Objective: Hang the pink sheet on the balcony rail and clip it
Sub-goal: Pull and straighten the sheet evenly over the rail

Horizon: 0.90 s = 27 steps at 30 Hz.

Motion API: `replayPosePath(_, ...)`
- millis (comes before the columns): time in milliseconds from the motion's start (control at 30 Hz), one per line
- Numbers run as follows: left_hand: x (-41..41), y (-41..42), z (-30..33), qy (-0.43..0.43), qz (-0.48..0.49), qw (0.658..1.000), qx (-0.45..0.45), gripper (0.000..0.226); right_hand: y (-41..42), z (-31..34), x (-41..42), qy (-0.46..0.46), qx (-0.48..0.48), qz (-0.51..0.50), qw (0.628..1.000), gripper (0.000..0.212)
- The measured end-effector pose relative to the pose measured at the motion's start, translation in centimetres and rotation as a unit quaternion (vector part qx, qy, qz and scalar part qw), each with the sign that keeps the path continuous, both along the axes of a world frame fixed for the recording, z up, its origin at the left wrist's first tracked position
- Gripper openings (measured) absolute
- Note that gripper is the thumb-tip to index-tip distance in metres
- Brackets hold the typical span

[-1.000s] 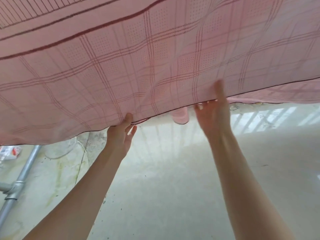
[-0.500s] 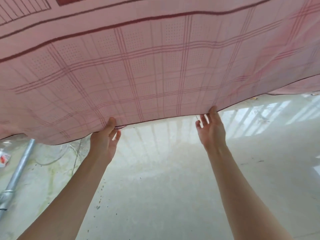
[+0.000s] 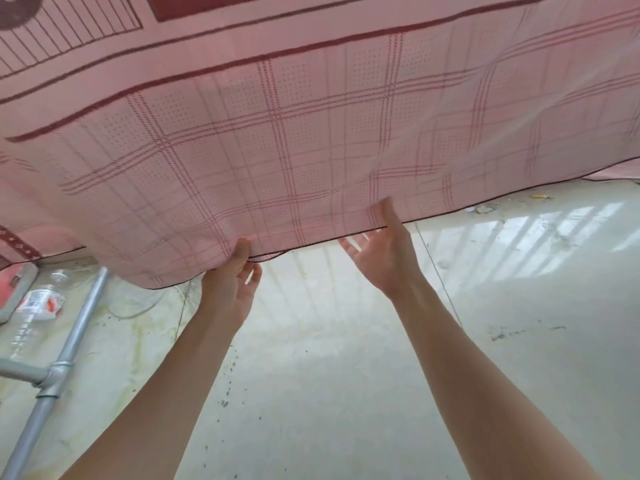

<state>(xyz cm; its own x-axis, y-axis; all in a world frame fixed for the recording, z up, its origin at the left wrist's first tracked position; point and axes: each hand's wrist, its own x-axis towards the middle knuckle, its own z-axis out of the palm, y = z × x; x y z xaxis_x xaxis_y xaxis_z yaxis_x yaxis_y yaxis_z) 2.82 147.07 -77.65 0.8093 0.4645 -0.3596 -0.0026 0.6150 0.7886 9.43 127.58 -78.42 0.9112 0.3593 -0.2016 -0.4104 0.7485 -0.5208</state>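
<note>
Head cam view: the pink sheet (image 3: 311, 126) fills the whole top of the shot, plaid and dotted, with dark red bands higher up, and its dark hem runs right across the middle. Since half a second ago the left hand (image 3: 230, 289) hasn't let go, thumb on the near face and fingers behind, pinching the hem. The right hand (image 3: 382, 252) has opened up more; palm spread, thumb lying on the cloth, fingers below the edge, not gripping anything. More of the sheet's red border shows now too. Below is a pale, shiny concrete floor (image 3: 329, 375) with dark specks and striped sunlight on the right. A grey metal pipe (image 3: 52, 375) and a plastic bottle (image 3: 38, 303) sit at far left.
</note>
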Motion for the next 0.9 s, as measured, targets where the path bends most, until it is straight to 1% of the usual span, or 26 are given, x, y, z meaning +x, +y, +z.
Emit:
replayPosePath(67, -0.3, 0.2, 0.1, 0.003, 0.0, 1.0, -0.007, 0.012, 0.9, 0.4, 0.3, -0.053, 0.036, 0.028, 0.998, 0.052)
replayPosePath(133, -0.8, 0.4, 0.1, 0.007, -0.007, 1.0, -0.007, 0.011, 1.3, 0.7, 0.8, -0.073, 0.108, 0.007, 0.991, 0.047)
replayPosePath(200, -1.2, 0.4, 0.0, 0.007, -0.012, 1.0, -0.007, 0.011, 0.9, 0.8, 1.1, -0.038, 0.161, -0.047, 0.985, 0.041)
replayPosePath(233, -1.3, 0.4, 0.0, 0.005, -0.012, 1.0, -0.009, 0.012, 0.5, 0.8, 1.1, -0.019, 0.172, -0.079, 0.982, 0.037)
replayPosePath(267, -1.4, 0.3, 0.0, 0.003, -0.013, 1.0, -0.009, 0.012, -0.2, 0.8, 0.8, -0.008, 0.167, -0.107, 0.98, 0.032)
replayPosePath(367, -1.3, -0.6, 0.0, 0.001, -0.016, 1.0, -0.011, 0.015, -2.8, 0.3, 0.0, 0.049, 0.095, -0.19, 0.976, 0.015)
replayPosePath(433, -1.0, -1.6, 0.0, 0.003, -0.022, 1.0, -0.014, 0.016, -4.9, 0.0, -0.4, 0.067, 0.086, -0.222, 0.969, 0.01)
replayPosePath(500, -0.5, -2.7, 0.0, 0.005, -0.025, 0.999, -0.026, 0.015, -6.8, -0.3, -0.6, 0.063, 0.093, -0.242, 0.964, 0.011)
replayPosePath(633, 0.2, -4.1, 0.1, 0.007, -0.029, 0.999, -0.042, 0.013, -9.3, -0.7, -0.8, 0.057, 0.095, -0.265, 0.958, 0.031)
replayPosePath(667, 0.3, -4.2, -0.1, 0.007, -0.023, 0.999, -0.045, 0.013, -9.5, -0.8, -0.8, 0.059, 0.101, -0.266, 0.957, 0.03)
replayPosePath(767, 0.5, -3.9, -0.3, 0.007, -0.006, 0.999, -0.036, 0.015, -8.8, -1.2, -0.9, 0.066, 0.109, -0.269, 0.955, 0.012)
replayPosePath(900, 0.8, -2.9, -0.6, -0.009, 0.037, 0.998, -0.057, 0.015, -7.2, -1.2, -1.4, 0.09, 0.12, -0.262, 0.953, 0.009)
